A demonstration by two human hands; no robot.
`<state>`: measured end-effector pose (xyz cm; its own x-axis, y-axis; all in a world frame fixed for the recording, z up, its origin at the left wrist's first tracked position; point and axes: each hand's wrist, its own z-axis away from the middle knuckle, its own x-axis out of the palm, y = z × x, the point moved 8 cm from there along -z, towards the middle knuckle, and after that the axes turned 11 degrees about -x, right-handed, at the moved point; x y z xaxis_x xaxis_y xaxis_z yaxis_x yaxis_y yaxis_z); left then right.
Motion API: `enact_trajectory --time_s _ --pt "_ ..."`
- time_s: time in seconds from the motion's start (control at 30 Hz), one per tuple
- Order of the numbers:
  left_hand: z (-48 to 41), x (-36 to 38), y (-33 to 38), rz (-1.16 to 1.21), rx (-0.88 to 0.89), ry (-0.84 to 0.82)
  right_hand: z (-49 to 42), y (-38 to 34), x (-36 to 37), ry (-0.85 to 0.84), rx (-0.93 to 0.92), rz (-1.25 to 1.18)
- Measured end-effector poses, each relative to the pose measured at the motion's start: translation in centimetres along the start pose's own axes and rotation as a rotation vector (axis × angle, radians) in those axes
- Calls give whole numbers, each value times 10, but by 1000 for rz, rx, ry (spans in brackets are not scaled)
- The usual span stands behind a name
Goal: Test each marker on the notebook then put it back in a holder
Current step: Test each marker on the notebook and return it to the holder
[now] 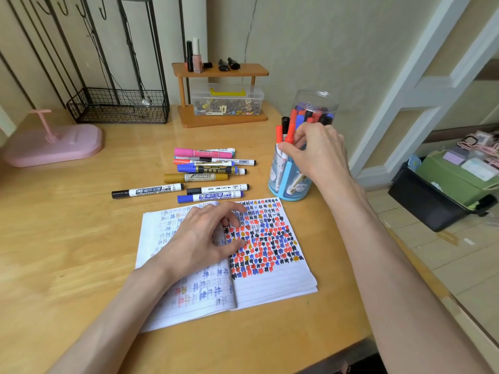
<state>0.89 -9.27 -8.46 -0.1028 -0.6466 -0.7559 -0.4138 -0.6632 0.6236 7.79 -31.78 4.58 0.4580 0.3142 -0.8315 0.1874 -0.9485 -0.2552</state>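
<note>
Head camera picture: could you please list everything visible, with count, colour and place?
wooden table: one, light brown, under everything.
open lined paper notebook: one, white with red, blue, black and yellow marks, front centre.
loose markers: about nine, pink, red, blue, gold, black, behind the notebook.
light blue plastic pen holder: one, light blue, right of the notebook.
clear plastic jar: one, transparent, behind the holder, markers inside.
small wooden shelf: one, brown, at the wall.
black wire basket: one, black, back left.
pink plastic stand: one, pink, far left.
left hand: one, rests on the notebook.
right hand: one, pinches a red-capped marker in the holder.
</note>
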Motion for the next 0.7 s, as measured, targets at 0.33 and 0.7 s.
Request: enact_trajectory --time_s 0.33,0.7 --pt "1 -1 2 42 -4 12 39 -72 -20 365 -372 51" --pt "-1 -14 -6 70 -64 123 46 -79 116 -306 -328 10"
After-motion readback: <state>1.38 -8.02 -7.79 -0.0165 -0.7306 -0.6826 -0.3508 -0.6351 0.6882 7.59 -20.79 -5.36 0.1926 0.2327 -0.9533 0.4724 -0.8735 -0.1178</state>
